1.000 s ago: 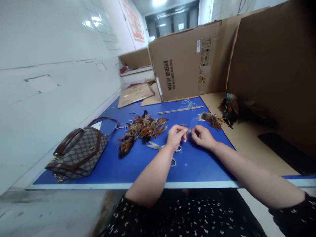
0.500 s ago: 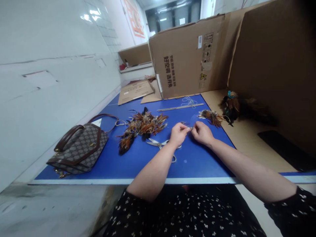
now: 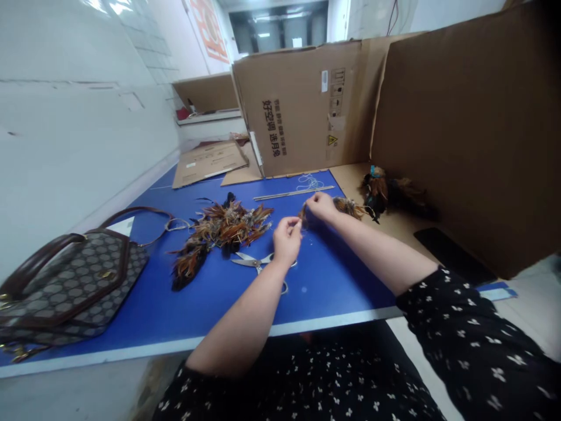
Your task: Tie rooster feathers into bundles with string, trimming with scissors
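My left hand (image 3: 287,238) hovers over the blue table (image 3: 210,298), fingers pinched on a thin thread I can barely make out. My right hand (image 3: 321,206) is farther back, pinching a small feather bundle (image 3: 304,214) at its near end. Just beyond it lies a strung bunch of brown feathers (image 3: 349,206). Scissors (image 3: 254,263) lie under my left wrist. A loose pile of orange, brown and black feathers (image 3: 219,231) sits to the left of my hands.
A patterned handbag (image 3: 65,286) rests at the table's left front. A thin stick (image 3: 291,193) and white string (image 3: 310,181) lie at the back. Cardboard walls (image 3: 460,128) stand behind and right; dark feathers (image 3: 381,190) and a black phone (image 3: 453,254) lie on cardboard.
My right hand has moved away from the left, back toward the strung feathers. The hands were pinched close together before. The view has swung right, so the bag appears further left.
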`<state>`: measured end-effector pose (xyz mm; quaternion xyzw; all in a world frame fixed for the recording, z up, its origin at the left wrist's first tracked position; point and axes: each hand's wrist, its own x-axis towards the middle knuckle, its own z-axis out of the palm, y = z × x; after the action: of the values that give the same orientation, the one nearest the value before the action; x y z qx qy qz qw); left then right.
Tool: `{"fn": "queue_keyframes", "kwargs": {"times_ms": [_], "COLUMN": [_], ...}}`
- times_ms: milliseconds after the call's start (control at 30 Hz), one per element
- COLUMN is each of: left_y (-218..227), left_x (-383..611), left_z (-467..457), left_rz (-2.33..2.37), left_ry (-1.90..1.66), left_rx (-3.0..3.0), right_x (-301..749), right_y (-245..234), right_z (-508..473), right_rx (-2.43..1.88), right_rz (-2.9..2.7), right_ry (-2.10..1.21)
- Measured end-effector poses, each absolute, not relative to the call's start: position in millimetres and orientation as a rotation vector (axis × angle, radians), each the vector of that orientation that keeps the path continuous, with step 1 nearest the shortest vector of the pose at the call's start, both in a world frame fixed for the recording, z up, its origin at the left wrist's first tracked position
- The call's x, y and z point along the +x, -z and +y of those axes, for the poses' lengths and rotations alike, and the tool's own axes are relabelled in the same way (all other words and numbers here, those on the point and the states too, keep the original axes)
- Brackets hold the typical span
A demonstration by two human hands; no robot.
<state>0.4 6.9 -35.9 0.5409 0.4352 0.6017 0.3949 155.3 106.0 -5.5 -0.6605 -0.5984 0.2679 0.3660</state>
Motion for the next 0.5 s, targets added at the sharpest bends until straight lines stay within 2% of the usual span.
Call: {"fn": "queue_keyframes", "kwargs": {"times_ms": [167, 333, 500], "left_y": [4, -29, -35], "left_x": [10, 43, 65], "left_z": [-32, -83, -98], "left_rz": [1.069, 0.565, 0.457], "left_ry": [-1.663, -1.309, -1.144], "left_rx": [1.877, 2.215, 2.114], "right_x": [147, 158, 170], "right_y": [-1, 6, 9], "right_z": [143, 159, 170], "right_rx": [-1.722, -1.736, -1.755], "right_rz": [-1.320, -1.170, -1.075], "right_ry": [-0.726, -0.760, -0.776]}}
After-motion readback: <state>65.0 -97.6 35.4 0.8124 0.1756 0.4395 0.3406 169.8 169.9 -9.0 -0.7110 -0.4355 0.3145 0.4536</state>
